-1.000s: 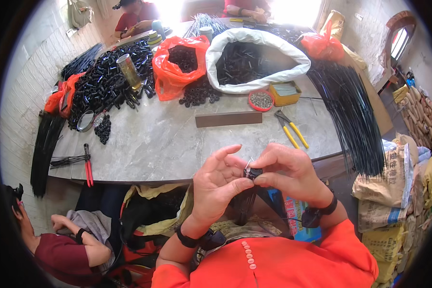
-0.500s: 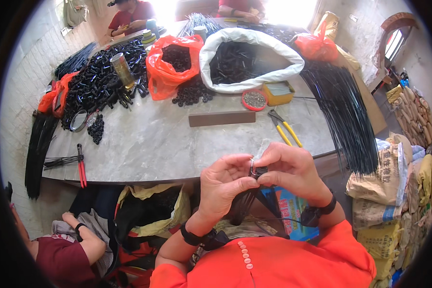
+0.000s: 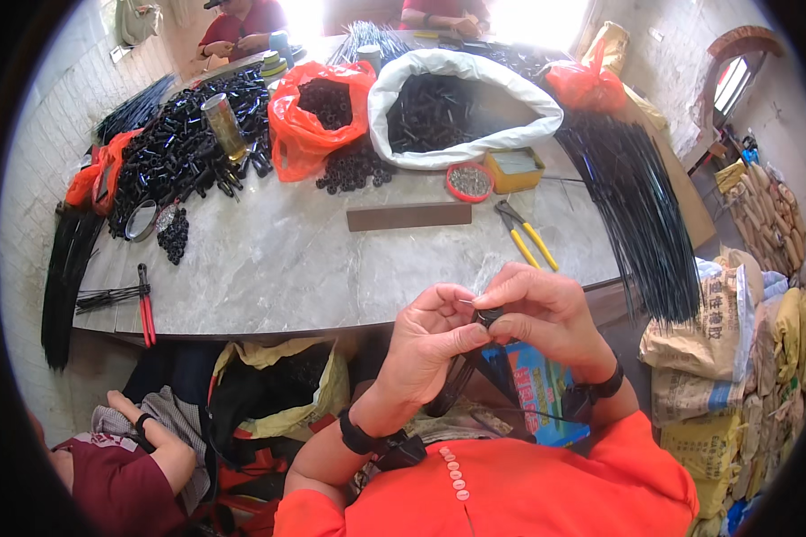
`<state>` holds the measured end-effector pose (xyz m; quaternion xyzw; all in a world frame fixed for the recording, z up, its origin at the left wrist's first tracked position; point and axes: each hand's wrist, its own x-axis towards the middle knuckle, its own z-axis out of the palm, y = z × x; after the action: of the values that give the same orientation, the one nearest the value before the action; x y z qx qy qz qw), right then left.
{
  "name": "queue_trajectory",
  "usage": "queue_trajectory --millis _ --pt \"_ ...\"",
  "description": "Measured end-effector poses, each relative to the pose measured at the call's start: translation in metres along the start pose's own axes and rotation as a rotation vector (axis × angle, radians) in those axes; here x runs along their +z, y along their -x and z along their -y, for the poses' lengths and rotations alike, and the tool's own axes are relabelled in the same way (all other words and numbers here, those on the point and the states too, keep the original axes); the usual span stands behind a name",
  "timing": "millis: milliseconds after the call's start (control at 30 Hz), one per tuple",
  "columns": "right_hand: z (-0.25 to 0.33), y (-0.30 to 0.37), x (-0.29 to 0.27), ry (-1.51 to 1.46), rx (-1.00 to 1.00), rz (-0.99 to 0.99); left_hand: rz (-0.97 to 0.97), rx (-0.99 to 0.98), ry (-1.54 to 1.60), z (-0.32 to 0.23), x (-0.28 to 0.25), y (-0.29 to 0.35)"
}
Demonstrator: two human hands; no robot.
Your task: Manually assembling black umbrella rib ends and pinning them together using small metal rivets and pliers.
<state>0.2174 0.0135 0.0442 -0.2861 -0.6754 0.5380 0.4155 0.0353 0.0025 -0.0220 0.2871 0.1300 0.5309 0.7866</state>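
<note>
Close together at the table's near edge, both my hands work on one small black part (image 3: pixel 489 316). My right hand (image 3: pixel 546 313) pinches it between thumb and fingers. My left hand (image 3: pixel 425 345) is curled, its thumb against the part's lower side. A tiny silvery pin (image 3: pixel 466 302) shows between the fingertips of both hands; which hand grips it I cannot tell. Thin black strips (image 3: pixel 450 385) hang below the fingers, their upper ends partly hidden by my left hand. Nearest on the table are yellow-handled pincers (image 3: pixel 527 234) and a flat brown bar (image 3: pixel 409 217).
Black tubes (image 3: pixel 188 134) are heaped at the left; a red bag (image 3: pixel 358 80) and white sack (image 3: pixel 546 121) hold black parts. A red dish (image 3: pixel 470 182) holds small metal pieces. Black rods (image 3: pixel 631 215) overhang the right edge. Red-handled pincers (image 3: pixel 147 309) lie left, beside a seated person (image 3: pixel 125 474).
My left hand has shifted slightly right and up toward my right hand. The small black part is tilted differently, and the silvery pin has turned from upright to nearly level.
</note>
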Motion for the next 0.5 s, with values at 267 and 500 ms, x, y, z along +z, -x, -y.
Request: queue_trajectory --millis 267,500 --pt "-0.0070 0.0057 0.0004 -0.131 0.062 -0.085 0.028 -0.072 0.138 0.0028 0.0023 -0.0016" --pt "-0.0109 0.0074 0.0011 -0.191 0.090 -0.159 0.013 -0.120 0.227 -0.0009 -0.0025 -0.0026"
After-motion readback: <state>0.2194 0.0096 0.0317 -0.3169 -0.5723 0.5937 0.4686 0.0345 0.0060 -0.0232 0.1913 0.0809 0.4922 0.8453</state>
